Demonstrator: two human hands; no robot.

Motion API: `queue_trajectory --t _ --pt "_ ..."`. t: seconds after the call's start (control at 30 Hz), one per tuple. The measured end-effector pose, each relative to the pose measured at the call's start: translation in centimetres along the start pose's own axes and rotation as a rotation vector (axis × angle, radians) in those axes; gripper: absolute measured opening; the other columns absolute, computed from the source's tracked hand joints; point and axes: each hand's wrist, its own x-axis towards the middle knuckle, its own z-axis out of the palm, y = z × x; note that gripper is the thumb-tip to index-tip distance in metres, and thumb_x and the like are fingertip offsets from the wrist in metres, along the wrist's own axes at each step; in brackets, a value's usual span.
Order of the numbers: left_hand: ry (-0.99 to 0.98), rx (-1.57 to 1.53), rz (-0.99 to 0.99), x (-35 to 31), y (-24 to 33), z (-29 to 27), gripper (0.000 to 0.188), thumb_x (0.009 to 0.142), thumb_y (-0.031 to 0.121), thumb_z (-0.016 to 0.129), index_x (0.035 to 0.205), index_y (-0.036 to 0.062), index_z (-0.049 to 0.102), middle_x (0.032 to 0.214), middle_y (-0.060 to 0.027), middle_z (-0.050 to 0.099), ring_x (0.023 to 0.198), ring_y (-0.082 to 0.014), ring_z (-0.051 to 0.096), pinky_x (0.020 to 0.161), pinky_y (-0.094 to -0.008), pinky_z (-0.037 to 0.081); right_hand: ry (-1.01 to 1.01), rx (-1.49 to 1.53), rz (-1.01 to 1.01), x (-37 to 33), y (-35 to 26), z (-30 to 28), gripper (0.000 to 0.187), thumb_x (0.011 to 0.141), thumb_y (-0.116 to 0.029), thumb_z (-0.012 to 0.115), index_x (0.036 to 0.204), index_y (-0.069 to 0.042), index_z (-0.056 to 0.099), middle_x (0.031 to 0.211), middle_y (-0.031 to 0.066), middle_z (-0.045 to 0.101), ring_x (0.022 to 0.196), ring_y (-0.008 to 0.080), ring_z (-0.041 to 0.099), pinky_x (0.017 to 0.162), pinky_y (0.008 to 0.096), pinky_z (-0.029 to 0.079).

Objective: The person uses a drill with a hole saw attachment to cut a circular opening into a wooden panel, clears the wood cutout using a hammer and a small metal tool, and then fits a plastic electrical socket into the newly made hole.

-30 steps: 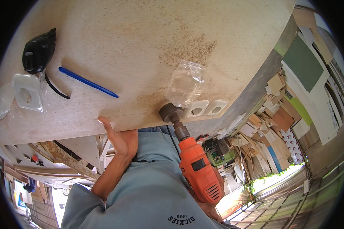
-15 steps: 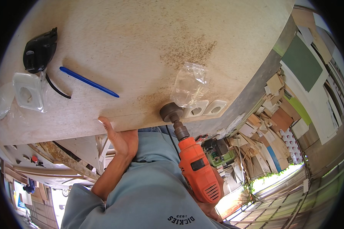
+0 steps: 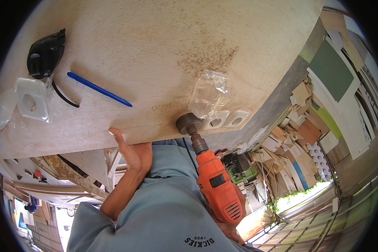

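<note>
My right hand (image 3: 229, 227) grips an orange power drill (image 3: 216, 187) low at the centre right; only its fingers show under the drill body. The drill carries a round hole saw (image 3: 188, 124) that rests on the near edge of a pale wooden board (image 3: 155, 50). My left hand (image 3: 132, 151) presses against the board's near edge, thumb on top. Two white socket frames (image 3: 226, 119) lie right beside the hole saw, with a clear plastic bag (image 3: 210, 92) over them. Sawdust is scattered on the board above the bag.
A blue pen (image 3: 98, 89) lies on the board's left half. A black device with a cord (image 3: 45, 52) and a white wall socket in plastic wrap (image 3: 31, 98) sit at the far left. Stacked board offcuts (image 3: 302, 130) fill the floor at the right.
</note>
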Motion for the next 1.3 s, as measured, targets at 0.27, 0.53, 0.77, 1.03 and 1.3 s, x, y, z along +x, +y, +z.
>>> queue_trajectory --t 0.27,0.53,0.77,1.03,1.3 --pt "-0.011 0.005 -0.001 0.0 0.1 -0.1 0.094 0.087 0.073 0.061 0.155 0.0153 0.033 0.155 -0.0053 0.04 0.142 -0.025 0.038 0.117 -0.0457 0.034 0.004 0.031 -0.012 -0.3 0.5 -0.1 0.094 0.066 -0.01 0.093 0.142 0.008 0.04 0.121 0.018 0.062 0.105 0.0261 0.067 0.09 0.0374 0.054" --pt "-0.032 -0.001 -0.022 0.1 0.0 -0.5 0.091 0.089 0.075 0.056 0.156 0.018 0.032 0.156 -0.0013 0.04 0.143 -0.0217 0.037 0.118 -0.043 0.032 -0.012 -0.063 -0.016 0.6 -1.1 -0.4 0.094 0.066 -0.013 0.093 0.141 0.007 0.04 0.121 0.0181 0.062 0.107 0.0272 0.067 0.091 0.0379 0.054" --pt "-0.049 -0.009 -0.037 0.1 0.0 -0.8 0.091 0.089 0.074 0.057 0.156 0.0173 0.032 0.156 -0.001 0.04 0.144 -0.0214 0.036 0.119 -0.0424 0.03 -0.054 -0.218 0.026 0.5 -2.4 -1.1 0.095 0.068 -0.02 0.093 0.142 0.005 0.04 0.123 0.0188 0.063 0.108 0.0292 0.068 0.091 0.0396 0.055" --pt "-0.079 -0.021 -0.041 0.0 0.1 -0.9 0.092 0.089 0.073 0.059 0.157 0.0171 0.031 0.157 -0.0014 0.038 0.145 -0.0221 0.034 0.121 -0.0436 0.029 -0.079 -0.21 0.167 0.1 -3.8 -1.2 0.096 0.069 -0.024 0.092 0.144 0.005 0.039 0.123 0.0184 0.064 0.109 0.0297 0.068 0.092 0.0407 0.055" --pt "-0.095 -0.052 -0.044 0.1 0.1 -1.4 0.089 0.089 0.071 0.06 0.154 0.0161 0.036 0.153 -0.0018 0.043 0.142 -0.0214 0.038 0.119 -0.0417 0.031 -0.102 -0.247 0.131 0.1 -4.1 -1.7 0.099 0.066 -0.025 0.091 0.145 0.004 0.039 0.126 0.0171 0.061 0.111 0.0285 0.066 0.094 0.0402 0.053"
